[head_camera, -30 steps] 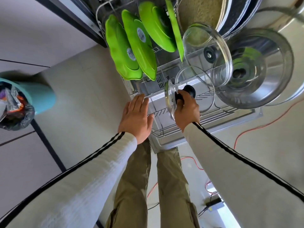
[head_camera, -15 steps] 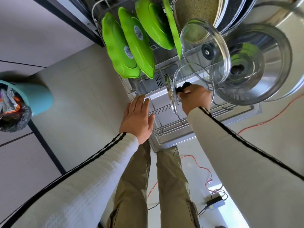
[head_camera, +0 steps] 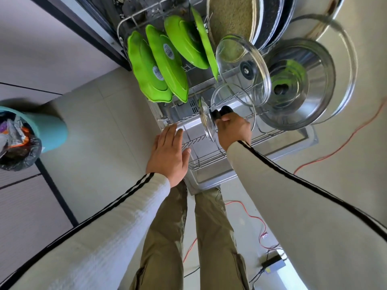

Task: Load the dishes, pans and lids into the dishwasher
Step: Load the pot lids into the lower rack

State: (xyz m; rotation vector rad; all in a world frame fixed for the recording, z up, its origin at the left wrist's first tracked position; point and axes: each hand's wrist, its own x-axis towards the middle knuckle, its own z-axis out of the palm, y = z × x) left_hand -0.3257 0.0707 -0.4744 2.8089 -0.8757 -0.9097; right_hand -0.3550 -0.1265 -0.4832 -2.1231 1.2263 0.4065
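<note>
The dishwasher's lower wire rack (head_camera: 201, 162) is pulled out in front of me. My right hand (head_camera: 233, 130) grips the black knob of a small glass lid (head_camera: 206, 120), which stands on edge among the rack's tines. Flat on the rack's front left rim lies my left hand (head_camera: 169, 153), fingers apart and holding nothing. Behind stand several green plates (head_camera: 159, 65) upright. To their right are a larger glass lid (head_camera: 243, 68), a thin glass lid (head_camera: 232, 101) and a big steel lid (head_camera: 299, 84). Pans (head_camera: 247, 19) fill the rack's back.
The open dishwasher door (head_camera: 299, 143) lies under the rack. A teal bin (head_camera: 48, 132) with a black bag of rubbish stands on the floor at left. Red cables (head_camera: 335, 151) and a power adapter (head_camera: 272, 262) lie on the floor to the right and behind my legs.
My right hand has pushed the small glass lid a little further into the rack, towards the other lids. My left hand has stayed on the rack's rim.
</note>
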